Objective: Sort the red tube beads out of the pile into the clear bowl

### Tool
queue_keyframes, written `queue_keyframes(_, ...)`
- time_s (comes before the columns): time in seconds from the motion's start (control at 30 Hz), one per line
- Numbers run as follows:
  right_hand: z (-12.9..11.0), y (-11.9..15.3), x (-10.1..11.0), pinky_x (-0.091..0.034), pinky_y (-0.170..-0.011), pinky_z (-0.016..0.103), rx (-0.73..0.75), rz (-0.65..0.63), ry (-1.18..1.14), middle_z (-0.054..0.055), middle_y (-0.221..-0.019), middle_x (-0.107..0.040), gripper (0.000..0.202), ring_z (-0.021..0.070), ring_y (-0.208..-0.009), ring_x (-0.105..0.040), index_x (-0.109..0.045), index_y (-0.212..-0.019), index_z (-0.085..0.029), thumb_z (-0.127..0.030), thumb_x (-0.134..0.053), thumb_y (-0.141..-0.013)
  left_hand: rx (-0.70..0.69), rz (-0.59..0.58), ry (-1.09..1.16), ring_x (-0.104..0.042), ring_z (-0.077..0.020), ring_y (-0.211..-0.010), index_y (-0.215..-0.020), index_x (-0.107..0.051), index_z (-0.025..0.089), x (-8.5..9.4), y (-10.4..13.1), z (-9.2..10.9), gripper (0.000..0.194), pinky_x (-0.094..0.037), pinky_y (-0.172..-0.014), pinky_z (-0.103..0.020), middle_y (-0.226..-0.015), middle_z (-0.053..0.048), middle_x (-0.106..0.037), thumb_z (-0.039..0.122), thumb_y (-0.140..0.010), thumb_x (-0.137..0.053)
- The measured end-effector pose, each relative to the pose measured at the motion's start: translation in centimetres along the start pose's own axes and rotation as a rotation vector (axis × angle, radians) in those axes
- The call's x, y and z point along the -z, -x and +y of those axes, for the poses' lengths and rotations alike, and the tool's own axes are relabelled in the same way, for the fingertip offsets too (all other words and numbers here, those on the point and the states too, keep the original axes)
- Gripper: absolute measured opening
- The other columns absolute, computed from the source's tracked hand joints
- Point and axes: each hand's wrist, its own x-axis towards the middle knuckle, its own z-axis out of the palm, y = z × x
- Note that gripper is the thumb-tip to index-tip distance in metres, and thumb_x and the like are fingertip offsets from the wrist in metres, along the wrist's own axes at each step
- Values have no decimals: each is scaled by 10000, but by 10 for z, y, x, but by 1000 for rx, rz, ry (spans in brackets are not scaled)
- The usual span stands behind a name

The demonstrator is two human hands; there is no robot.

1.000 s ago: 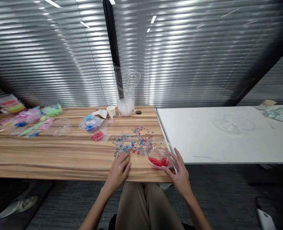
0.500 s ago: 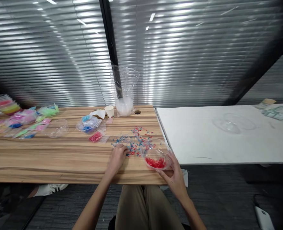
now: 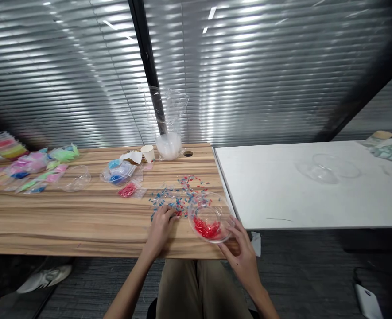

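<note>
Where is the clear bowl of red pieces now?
In the head view, the bowl is just right of centre, near the front edge of the wooden table, held by the right hand, beside the scattered red and blue pieces.

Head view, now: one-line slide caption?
Right hand holds a clear bowl of red pieces; left hand at the scattered blue and red bits.

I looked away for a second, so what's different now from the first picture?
The clear round plastic bowl of small red pieces has shifted slightly left and closer, still held by the right hand. The left hand has curled more at the scattered blue and red pieces; whether it grips any is unclear. The white paper cup stayed put.
</note>
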Motion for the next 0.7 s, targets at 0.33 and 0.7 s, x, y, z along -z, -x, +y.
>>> queue_keyframes(0.33, -2, 4, 28, -525, -913, 400, 111, -14, 69, 136, -1342, -490, 234, 275, -1190, -537, -584, -1091, -201, -234, -584, -859, 15, 138, 52, -550, -228, -911, -914, -686, 196, -13, 9, 10, 212, -442, -821, -382, -952, -76, -641, 290, -902, -496)
queue_keyframes(0.7, 8, 9, 42, -537, -914, 389, 183, -70, 94, 135, -1399, -430, 317, 283, -1216, -513, -566, -1147, -198, -189, -610, -833, 60, 104, 20, -563, -230, -850, -885, -710, 213, -11, -1, 9, 196, -433, -788, -359, -866, -63, -679, 293, -862, -533)
